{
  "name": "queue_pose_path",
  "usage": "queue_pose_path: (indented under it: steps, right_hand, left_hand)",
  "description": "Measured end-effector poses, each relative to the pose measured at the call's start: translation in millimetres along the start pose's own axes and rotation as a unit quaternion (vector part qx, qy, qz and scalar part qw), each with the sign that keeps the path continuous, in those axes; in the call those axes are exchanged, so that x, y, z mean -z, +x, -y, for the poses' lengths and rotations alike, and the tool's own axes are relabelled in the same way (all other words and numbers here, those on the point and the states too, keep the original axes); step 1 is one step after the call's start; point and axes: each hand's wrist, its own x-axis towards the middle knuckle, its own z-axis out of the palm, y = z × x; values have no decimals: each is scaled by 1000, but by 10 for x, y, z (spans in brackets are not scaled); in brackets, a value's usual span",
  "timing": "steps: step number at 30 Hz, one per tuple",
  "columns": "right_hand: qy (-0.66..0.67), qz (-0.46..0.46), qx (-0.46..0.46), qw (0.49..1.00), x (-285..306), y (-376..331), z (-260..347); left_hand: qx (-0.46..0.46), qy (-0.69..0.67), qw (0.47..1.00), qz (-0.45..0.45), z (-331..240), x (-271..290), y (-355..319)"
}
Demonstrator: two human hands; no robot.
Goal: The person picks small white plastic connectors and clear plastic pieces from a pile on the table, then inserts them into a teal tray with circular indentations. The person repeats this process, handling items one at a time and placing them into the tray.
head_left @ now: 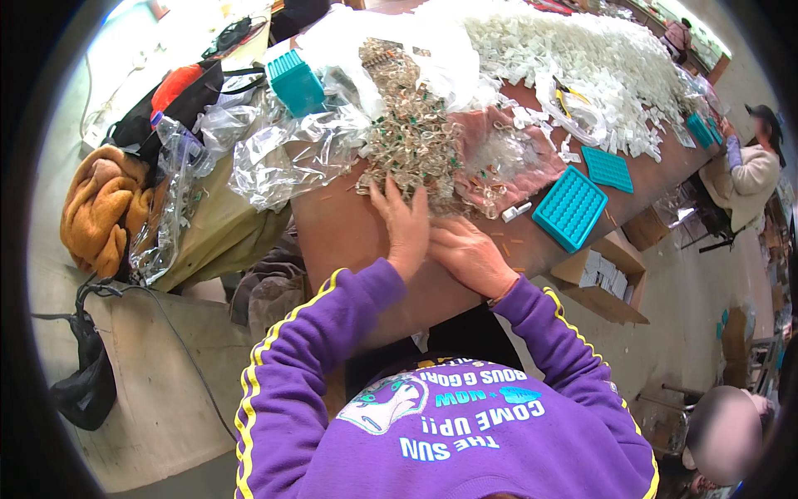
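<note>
A heap of small clear plastic pieces with green and amber bits (411,137) lies in front of me on the brown table. My left hand (403,223) reaches to the heap's near edge, fingers spread and touching the pieces. Close beside it, my right hand (470,254) rests low at the same edge, its fingers stretched toward the left hand. I see nothing held in either hand, though the right fingertips are partly hidden. Right of the heap, a pink cloth (532,154) carries more clear pieces.
Teal trays (570,208) lie to the right, near a large pile of white pieces (573,71). Clear plastic bags (287,166) and a teal stack (295,83) are at left. An open cardboard box (603,279) stands below the table; a person (744,170) sits at far right.
</note>
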Motion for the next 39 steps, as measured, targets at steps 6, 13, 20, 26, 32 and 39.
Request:
queue_pose_path:
  steps: [6, 13, 20, 26, 32, 39]
  right_hand:
    - [7, -25, -24, 999, 74, -49, -159]
    - [27, -42, -67, 996, 31, -117, -343]
    - [-24, -44, -79, 996, -7, -123, -431]
    - [6, -70, -53, 996, 107, -148, -281]
    - [24, -92, -53, 994, 385, -156, -58]
    - [-9, -163, -207, 965, 1291, -920, -784]
  left_hand:
    - [-1, 6, 1000, -9, -49, -276, 39]
    - [-34, -11, 999, -16, -39, -501, 117]
    - [-31, 34, 999, -10, 22, -623, 223]
    - [-29, 35, 998, 44, -4, -301, 206]
    - [-34, 66, 995, 70, 4, 37, 89]
    - [-217, 96, 970, 44, -535, 350, -60]
